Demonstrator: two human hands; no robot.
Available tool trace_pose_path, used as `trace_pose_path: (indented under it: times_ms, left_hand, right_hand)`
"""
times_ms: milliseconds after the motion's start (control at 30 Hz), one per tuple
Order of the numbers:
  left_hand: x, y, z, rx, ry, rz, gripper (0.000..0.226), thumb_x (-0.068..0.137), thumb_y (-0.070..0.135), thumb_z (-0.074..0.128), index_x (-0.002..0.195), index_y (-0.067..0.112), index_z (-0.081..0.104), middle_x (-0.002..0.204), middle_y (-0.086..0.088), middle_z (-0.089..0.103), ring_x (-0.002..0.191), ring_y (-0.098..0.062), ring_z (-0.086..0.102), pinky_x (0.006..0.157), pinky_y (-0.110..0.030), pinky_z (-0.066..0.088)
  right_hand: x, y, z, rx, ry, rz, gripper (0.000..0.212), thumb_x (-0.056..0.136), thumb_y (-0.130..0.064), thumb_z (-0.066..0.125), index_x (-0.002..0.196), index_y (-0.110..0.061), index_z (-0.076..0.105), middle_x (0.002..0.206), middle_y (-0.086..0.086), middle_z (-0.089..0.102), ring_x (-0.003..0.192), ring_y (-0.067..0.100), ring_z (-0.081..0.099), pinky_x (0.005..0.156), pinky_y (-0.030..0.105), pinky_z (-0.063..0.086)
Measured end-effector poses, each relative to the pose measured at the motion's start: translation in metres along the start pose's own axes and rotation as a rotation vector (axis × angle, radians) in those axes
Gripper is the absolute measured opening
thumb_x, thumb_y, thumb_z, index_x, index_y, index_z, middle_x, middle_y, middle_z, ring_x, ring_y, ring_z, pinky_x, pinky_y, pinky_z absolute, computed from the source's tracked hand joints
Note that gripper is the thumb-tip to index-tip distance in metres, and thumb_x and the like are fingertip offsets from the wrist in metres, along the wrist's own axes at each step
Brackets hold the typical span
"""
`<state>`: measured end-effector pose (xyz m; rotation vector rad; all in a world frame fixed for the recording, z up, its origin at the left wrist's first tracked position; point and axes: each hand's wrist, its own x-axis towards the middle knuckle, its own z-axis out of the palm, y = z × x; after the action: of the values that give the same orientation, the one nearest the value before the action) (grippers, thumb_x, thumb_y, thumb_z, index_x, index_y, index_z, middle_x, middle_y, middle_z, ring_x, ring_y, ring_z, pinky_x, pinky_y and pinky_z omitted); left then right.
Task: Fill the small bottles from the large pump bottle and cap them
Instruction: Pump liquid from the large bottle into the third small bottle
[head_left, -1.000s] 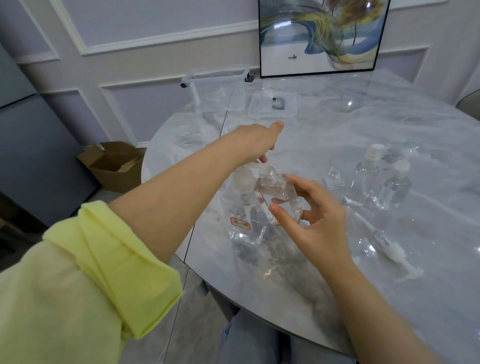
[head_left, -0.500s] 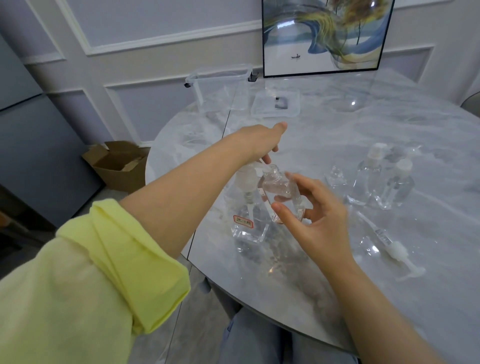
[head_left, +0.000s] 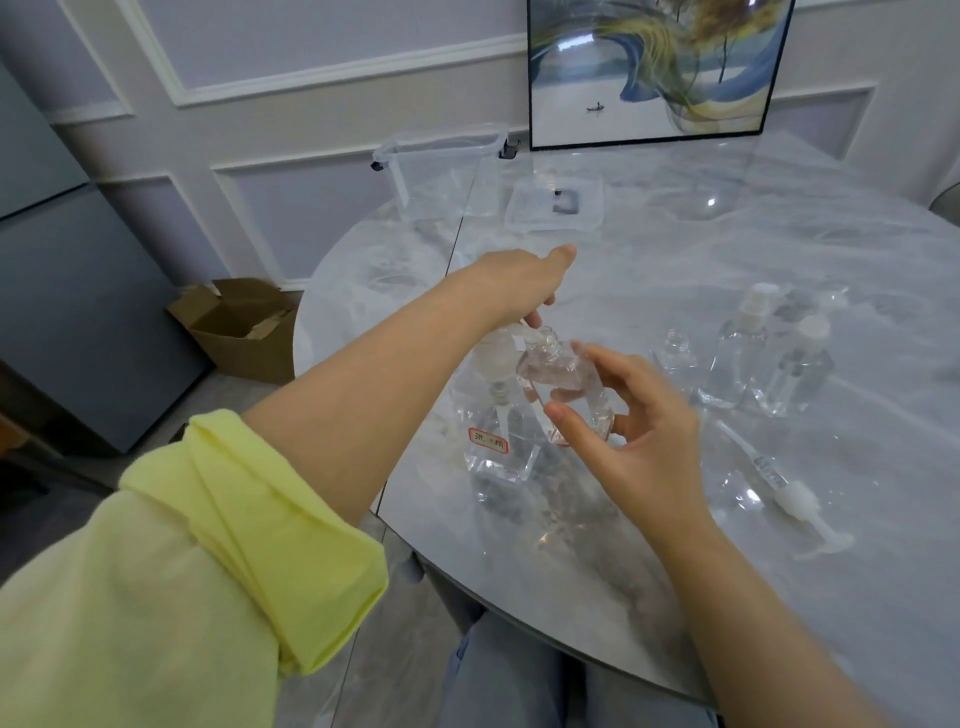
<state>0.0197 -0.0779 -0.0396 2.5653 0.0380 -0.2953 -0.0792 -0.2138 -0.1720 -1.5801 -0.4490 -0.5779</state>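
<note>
Gleaming marble table (head_left: 675, 545), panelled wall (head_left: 291, 119), framed painting (head_left: 649, 67), cardboard box (head_left: 234, 332)

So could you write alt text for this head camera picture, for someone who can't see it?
A person's right hand holds a small open bottle tilted under the spout of a large pump bottle, while the left hand rests on the pump. Three more small bottles stand further right on the marble table.
</note>
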Motion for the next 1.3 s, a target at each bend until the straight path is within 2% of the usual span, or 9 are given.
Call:
trace_pose_path:
  times_ms: [700,933,1300]
  left_hand:
    - [-0.0008,0.0035,-0.0032,0.070,-0.014,0.009,0.066,0.106,0.059,0.019,0.120,0.017,0.068,0.106,-0.003,0.073,0.109,-0.025,0.064,0.094,-0.037,0.041]
    - [0.0048,0.0001,-0.0004,0.044,0.016,0.006,0.065,0.106,0.058,0.019,0.119,0.017,0.067,0.103,-0.002,0.074,0.107,-0.023,0.065,0.086,-0.034,0.037]
    - [0.0054,-0.0024,-0.0006,0.009,0.005,-0.010,0.065,0.107,0.055,0.018,0.120,0.015,0.067,0.107,-0.005,0.074,0.108,-0.023,0.065,0.084,-0.033,0.038]
  right_hand:
    - [0.0006,0.0004,-0.0014,0.017,-0.007,0.011,0.053,0.084,-0.036,0.081,0.130,-0.016,0.066,0.115,-0.002,0.069,0.106,0.028,0.070,0.066,0.044,0.064]
    - [0.0009,-0.0011,0.0001,0.009,-0.007,0.006,0.053,0.084,-0.035,0.080,0.130,-0.015,0.066,0.116,-0.004,0.068,0.107,0.024,0.071,0.068,0.040,0.064]
    - [0.0007,-0.0014,-0.0004,0.019,-0.004,0.019,0.053,0.084,-0.035,0.081,0.130,-0.013,0.066,0.116,-0.003,0.069,0.108,0.026,0.070,0.067,0.043,0.064]
